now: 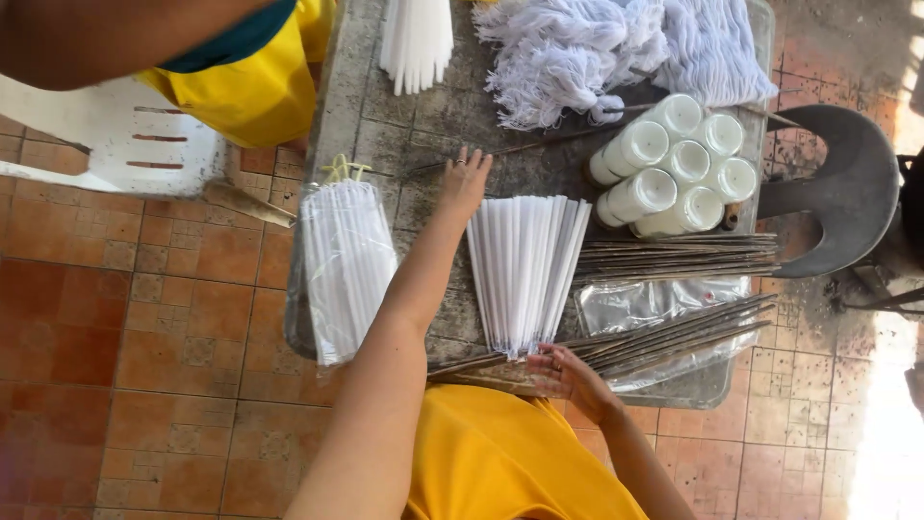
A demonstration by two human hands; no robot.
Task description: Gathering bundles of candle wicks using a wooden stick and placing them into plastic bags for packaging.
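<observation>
Over a terracotta tile floor (144, 327), your left hand (466, 181) lies open and flat on the worn grey table (385, 125), fingers spread, just beside the fanned white candles (525, 270). Your right hand (568, 374), loosely open and holding nothing, touches the fan's near end, beside thin dark sticks (674, 337).

Seven white jar candles (679, 164) clustered beyond right hand (568, 376). Two white wick-string bunches (616, 48) past them. One taper fan (525, 270) between hands; one wrapped taper bundle (346, 265) outside left hand (464, 181); one loose bunch (416, 39) far beyond it.
</observation>
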